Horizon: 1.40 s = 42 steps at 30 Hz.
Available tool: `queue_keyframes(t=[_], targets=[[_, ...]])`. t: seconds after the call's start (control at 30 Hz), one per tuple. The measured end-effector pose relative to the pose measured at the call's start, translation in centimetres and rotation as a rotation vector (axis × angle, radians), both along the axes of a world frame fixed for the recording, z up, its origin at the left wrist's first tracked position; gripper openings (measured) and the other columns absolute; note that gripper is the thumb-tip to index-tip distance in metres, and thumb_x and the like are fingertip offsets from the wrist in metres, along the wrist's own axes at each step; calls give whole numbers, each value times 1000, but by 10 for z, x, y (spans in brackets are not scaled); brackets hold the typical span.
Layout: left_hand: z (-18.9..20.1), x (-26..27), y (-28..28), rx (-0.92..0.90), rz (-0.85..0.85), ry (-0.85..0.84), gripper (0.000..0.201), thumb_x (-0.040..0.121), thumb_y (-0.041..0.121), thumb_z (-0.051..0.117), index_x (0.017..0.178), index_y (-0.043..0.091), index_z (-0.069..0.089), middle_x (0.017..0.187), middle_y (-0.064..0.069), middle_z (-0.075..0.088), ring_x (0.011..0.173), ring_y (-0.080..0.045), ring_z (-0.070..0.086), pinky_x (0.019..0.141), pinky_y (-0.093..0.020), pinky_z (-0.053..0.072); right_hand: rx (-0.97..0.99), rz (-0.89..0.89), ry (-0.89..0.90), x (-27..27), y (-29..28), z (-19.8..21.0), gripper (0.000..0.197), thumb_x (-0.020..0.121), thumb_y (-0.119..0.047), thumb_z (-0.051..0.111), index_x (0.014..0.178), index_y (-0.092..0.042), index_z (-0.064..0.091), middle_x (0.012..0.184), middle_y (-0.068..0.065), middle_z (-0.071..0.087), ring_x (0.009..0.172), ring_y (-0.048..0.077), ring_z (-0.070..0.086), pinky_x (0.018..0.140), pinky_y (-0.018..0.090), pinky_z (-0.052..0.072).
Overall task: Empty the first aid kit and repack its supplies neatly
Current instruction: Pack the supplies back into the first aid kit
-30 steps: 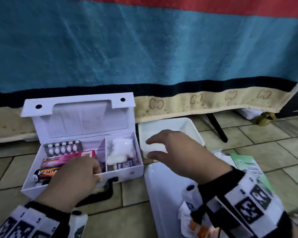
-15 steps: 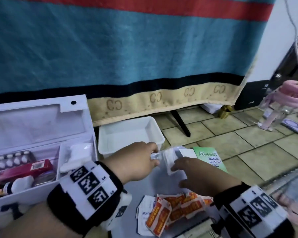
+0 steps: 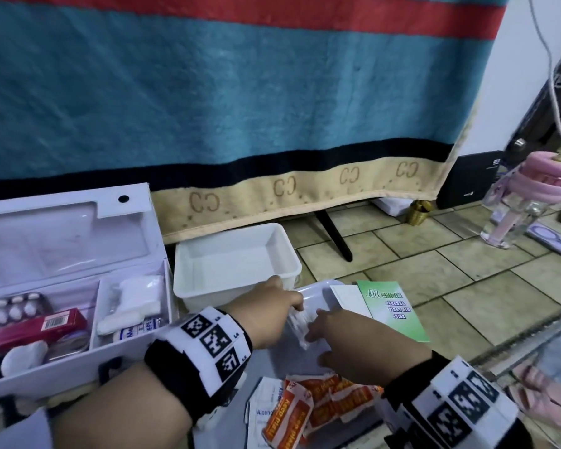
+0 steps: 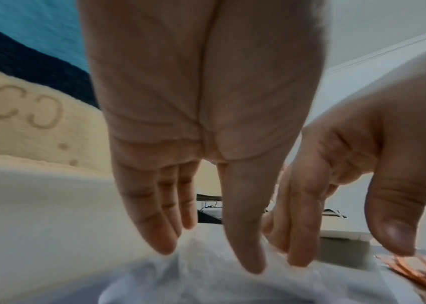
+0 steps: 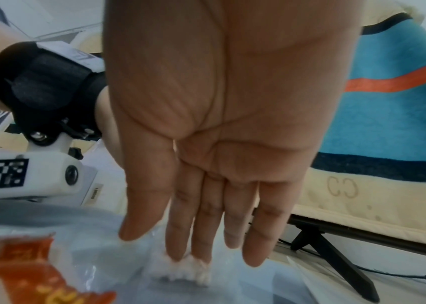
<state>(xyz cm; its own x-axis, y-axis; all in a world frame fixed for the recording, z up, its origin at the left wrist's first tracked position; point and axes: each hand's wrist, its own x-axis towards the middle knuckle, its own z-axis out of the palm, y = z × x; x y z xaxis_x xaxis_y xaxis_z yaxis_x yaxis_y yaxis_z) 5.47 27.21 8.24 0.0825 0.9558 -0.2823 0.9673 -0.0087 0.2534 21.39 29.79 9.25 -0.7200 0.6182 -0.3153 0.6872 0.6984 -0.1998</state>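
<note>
Hands meet over a flat white tray [image 3: 282,354] lying on the tiled floor: the left hand [image 3: 266,314] and the right hand [image 3: 347,338] both reach forward, palms down, fingers straight and close together, fingertips pressing a small clear plastic packet [image 3: 300,322] that holds a white, fuzzy gauze-like pad [image 5: 180,269]. Neither hand curls round it. Crinkly orange-and-white sachets [image 3: 308,406] and a white alcohol-pad sachet [image 3: 266,406] lie on the near part of the tray. The white plastic first aid kit [image 3: 78,319] stands open at the left, its lid upright, holding a blister pack, a pink box and white cotton. A deep white tub [image 3: 237,257] sits behind the tray, a green glossy leaflet [image 3: 392,309] beside it.
</note>
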Motion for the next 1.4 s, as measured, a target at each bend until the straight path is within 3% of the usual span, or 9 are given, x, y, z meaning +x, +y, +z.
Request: queue_keyframes(t=[0.13, 0.27, 0.4, 0.57, 0.7, 0.77, 0.93, 1.3, 1.4], targets=[[5, 10, 4, 108, -67, 103, 31, 85, -3, 50, 112, 10, 58, 127, -7, 41, 116, -27, 46, 91, -32, 39, 16, 14, 7, -4, -1, 0, 37, 89, -20, 57, 127, -20, 56, 134, -3, 50, 123, 12, 49, 99, 23, 35], [6, 14, 2, 69, -40, 274, 31, 89, 3, 47, 120, 8, 51, 125, -12, 49, 118, -29, 46, 91, -36, 43, -2, 5, 16, -6, 6, 1, 40, 89, -20, 57, 129, -23, 54, 139, -11, 49, 127, 8, 44, 101, 18, 30], [17, 6, -13, 137, 129, 278, 28, 90, 12, 51, 118, 12, 49, 120, -10, 55, 114, -28, 50, 83, -36, 45, 32, -16, 81, -8, 13, 12, 44, 92, -23, 55, 135, -26, 49, 150, -16, 33, 138, 7, 30, 110, 20, 23], [54, -42, -56, 297, 370, 170, 16, 87, 25, 59, 98, 19, 49, 101, -2, 59, 98, -23, 55, 75, -32, 43, 25, -62, 65, -18, 12, 23, 39, 93, -28, 54, 131, -34, 52, 143, -16, 44, 131, 7, 39, 109, 23, 30], [80, -103, -86, 325, 622, 169, 19, 81, 29, 68, 90, 20, 54, 94, -1, 64, 91, -23, 56, 74, -30, 45, -33, 92, -127, -39, 2, 22, 42, 95, -29, 50, 137, -33, 46, 144, -13, 42, 136, 8, 32, 118, 37, 10], [81, -129, -94, 267, 704, 211, 16, 81, 26, 68, 89, 20, 55, 95, -2, 65, 91, -23, 56, 75, -30, 45, -25, 120, -164, -50, 0, 18, 41, 94, -29, 51, 134, -36, 48, 143, -15, 43, 133, 7, 35, 117, 46, 11], [54, -162, -81, 113, 669, 314, 11, 82, 17, 59, 93, 15, 60, 97, -3, 63, 89, -22, 57, 76, -31, 49, 17, 260, -212, -66, 1, 20, 42, 94, -16, 48, 134, -28, 50, 139, -7, 49, 130, 14, 41, 92, 27, 32], [38, -160, -57, 89, 610, 339, 12, 84, 3, 51, 95, 8, 54, 98, -7, 52, 77, -20, 52, 62, -26, 39, 86, 347, -407, -85, -3, 12, 29, 90, -16, 51, 116, -14, 64, 109, 7, 63, 104, 26, 57, 82, 28, 41], [36, -160, -58, 29, 564, 322, 16, 87, 2, 48, 95, 7, 61, 99, -5, 61, 86, -21, 57, 73, -28, 48, 98, 311, -397, -91, -5, 10, 20, 89, -13, 51, 69, -13, 53, 67, 0, 42, 69, 22, 45, 68, 25, 37]])
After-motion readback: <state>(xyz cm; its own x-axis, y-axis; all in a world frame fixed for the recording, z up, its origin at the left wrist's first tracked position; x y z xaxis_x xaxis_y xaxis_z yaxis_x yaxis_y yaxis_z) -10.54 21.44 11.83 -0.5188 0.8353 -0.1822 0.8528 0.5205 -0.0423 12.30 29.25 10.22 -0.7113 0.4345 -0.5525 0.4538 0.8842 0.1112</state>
